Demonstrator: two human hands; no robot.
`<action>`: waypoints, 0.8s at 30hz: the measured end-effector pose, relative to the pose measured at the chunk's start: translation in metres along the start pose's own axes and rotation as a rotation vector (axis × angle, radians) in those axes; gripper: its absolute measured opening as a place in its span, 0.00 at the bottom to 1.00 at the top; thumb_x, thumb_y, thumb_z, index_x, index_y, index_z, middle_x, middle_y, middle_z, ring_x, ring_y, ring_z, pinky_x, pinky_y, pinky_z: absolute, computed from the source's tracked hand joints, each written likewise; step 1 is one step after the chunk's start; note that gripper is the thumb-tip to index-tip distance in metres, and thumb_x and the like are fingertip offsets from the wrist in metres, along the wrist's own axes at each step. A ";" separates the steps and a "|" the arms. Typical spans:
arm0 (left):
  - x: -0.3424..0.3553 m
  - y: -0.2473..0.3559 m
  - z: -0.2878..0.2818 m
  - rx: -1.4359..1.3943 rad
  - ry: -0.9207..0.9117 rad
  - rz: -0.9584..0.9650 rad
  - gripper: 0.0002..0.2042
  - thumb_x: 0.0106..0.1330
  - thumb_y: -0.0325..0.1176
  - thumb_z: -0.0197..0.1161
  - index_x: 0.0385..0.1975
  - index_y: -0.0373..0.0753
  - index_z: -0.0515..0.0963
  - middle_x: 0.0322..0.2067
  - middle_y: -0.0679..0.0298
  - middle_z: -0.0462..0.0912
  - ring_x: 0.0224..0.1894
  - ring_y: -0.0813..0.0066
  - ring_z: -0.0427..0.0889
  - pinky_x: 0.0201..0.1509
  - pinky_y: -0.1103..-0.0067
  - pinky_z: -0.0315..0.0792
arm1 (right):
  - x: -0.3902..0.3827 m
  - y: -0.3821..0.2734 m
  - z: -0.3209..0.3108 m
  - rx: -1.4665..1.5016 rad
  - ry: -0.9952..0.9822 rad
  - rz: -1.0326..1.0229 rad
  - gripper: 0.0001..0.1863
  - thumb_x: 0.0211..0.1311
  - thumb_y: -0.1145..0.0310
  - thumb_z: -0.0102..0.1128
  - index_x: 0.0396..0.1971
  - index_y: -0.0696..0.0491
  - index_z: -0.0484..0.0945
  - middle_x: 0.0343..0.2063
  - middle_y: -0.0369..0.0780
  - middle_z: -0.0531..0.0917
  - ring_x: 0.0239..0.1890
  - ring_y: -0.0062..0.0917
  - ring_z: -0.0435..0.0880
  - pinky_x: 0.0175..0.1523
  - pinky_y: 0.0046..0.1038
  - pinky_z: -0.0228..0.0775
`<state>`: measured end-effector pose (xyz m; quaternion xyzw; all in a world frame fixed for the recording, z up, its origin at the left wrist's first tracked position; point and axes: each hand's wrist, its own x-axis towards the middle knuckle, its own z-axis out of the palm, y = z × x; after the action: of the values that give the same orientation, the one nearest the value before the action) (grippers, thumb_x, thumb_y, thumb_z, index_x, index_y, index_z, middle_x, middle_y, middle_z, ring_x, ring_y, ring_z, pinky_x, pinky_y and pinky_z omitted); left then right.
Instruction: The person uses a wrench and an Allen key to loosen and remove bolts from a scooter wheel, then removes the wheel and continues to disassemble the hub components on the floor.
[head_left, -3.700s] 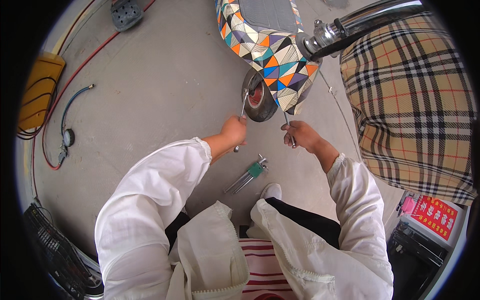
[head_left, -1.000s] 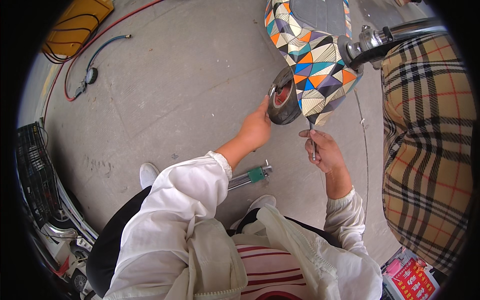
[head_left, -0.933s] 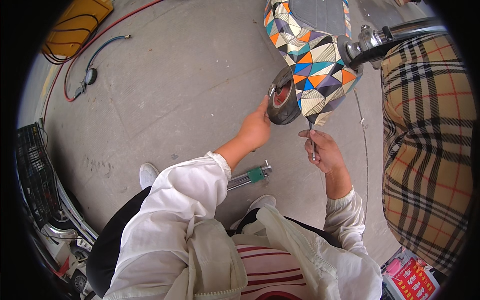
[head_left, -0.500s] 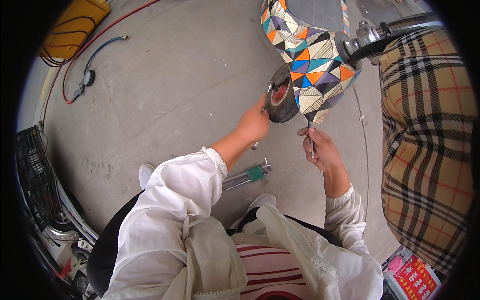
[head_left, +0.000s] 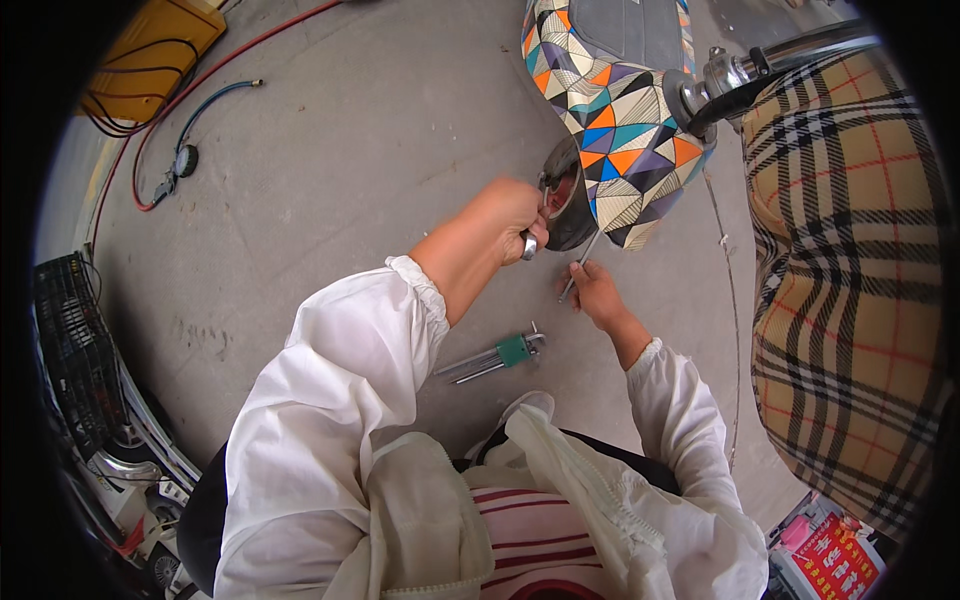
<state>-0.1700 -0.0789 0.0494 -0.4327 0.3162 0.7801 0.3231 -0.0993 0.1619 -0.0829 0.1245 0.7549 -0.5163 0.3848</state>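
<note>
The wheel (head_left: 570, 215) has a black tyre and a red hub, and sits under the fender of a scooter body (head_left: 625, 130) patterned in coloured triangles. My left hand (head_left: 515, 212) is closed round a metal wrench (head_left: 530, 245); its rounded end sticks out below my fist, and its far end reaches the wheel's hub. To the right, my right hand (head_left: 598, 295) grips a thin metal rod-like tool (head_left: 587, 255), held slanting, its upper end by the fender's lower edge. Whether that tip touches anything is hidden. Both forearms wear white sleeves.
On the floor before me lies a hex key set (head_left: 512, 350) in a green holder. A plaid cover (head_left: 850, 280) hangs at the right beside a metal tube (head_left: 790, 60). A red air hose (head_left: 165, 110) with a gauge (head_left: 186, 160) and a black crate (head_left: 75, 350) are at the left.
My left hand has turned about the hub, and the wrench end now shows below the fist. My right hand has moved left and down, tilting its rod-like tool.
</note>
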 end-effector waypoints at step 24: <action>0.044 -0.059 -0.097 0.806 0.037 0.518 0.22 0.75 0.37 0.50 0.65 0.36 0.65 0.28 0.71 0.69 0.31 0.83 0.68 0.39 0.81 0.66 | -0.081 -0.100 -0.031 0.281 -0.062 0.154 0.21 0.75 0.56 0.43 0.41 0.61 0.75 0.14 0.36 0.72 0.10 0.16 0.60 0.15 0.20 0.52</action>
<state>-0.0969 -0.1090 -0.0437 -0.1938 0.6965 0.6423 0.2544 -0.1170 0.1631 0.0483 0.2188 0.6512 -0.5894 0.4250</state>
